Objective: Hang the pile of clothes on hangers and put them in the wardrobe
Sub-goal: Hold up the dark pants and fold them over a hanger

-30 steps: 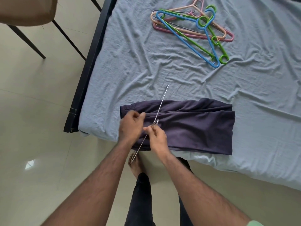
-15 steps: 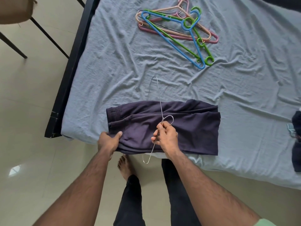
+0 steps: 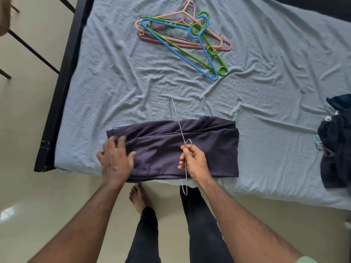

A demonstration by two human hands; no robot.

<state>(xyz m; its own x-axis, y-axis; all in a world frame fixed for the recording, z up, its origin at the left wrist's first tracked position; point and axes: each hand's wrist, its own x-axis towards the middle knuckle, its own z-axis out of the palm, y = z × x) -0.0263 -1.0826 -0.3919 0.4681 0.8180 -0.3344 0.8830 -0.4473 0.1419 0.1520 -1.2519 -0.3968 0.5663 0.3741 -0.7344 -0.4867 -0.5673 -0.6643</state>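
Observation:
A folded dark purple garment (image 3: 209,149) lies at the near edge of the bed (image 3: 114,82). My right hand (image 3: 193,162) pinches a thin metal wire hanger (image 3: 179,126) near its hook, holding it edge-on above the garment. My left hand (image 3: 115,158) lies with spread fingers on the garment's left end. Several coloured plastic hangers (image 3: 186,38) are heaped further back on the sheet. A pile of dark clothes (image 3: 336,141) sits at the bed's right edge.
The bed has a black frame (image 3: 62,88) along its left side. Thin black chair legs (image 3: 34,52) stand on the tiled floor at the far left. My legs and a bare foot (image 3: 138,198) are by the bed's near edge.
My left hand has let go of the hanger and moved left onto the garment's end. My right hand keeps the wire hanger. The view has shifted, bringing the clothes pile into sight.

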